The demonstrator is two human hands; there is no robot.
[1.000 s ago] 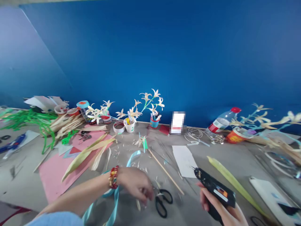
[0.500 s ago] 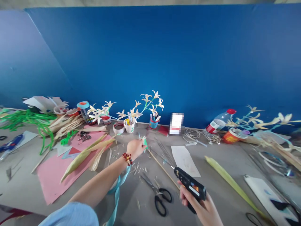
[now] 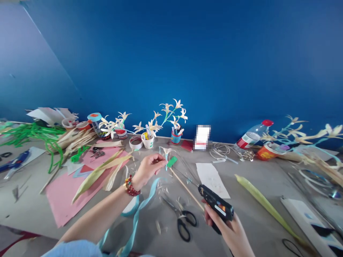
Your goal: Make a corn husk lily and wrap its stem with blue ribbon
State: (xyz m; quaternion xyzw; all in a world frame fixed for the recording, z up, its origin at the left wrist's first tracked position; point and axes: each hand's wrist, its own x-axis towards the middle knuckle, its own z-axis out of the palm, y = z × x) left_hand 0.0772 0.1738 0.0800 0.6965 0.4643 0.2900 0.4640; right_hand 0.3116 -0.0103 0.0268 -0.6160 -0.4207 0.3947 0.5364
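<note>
Pinched between the fingertips of my left hand [image 3: 150,167] is the thin blue stem of a small cream artificial flower [image 3: 167,151], its petals pointing up. A green piece [image 3: 172,161] lies just right of the stem. My right hand [image 3: 223,228] is wrapped round the grip of a black glue gun [image 3: 216,203], whose nozzle points up and left. Black-handled scissors [image 3: 182,220] lie between my two arms. A thin wooden stick [image 3: 187,188] runs from near the flower to the glue gun. Light blue ribbon [image 3: 143,208] curls beside my left forearm.
Pink paper [image 3: 63,200] with corn husks [image 3: 98,175] lies left. Finished flower sprays stand in cups [image 3: 176,137] along the blue wall. A plastic bottle [image 3: 249,137], a white sheet [image 3: 213,180] and a green husk [image 3: 264,201] are on the right.
My left hand has turned and drawn slightly left, so the flower and its stem now show clear of the fingers. The glue gun in my right hand has barely moved.
</note>
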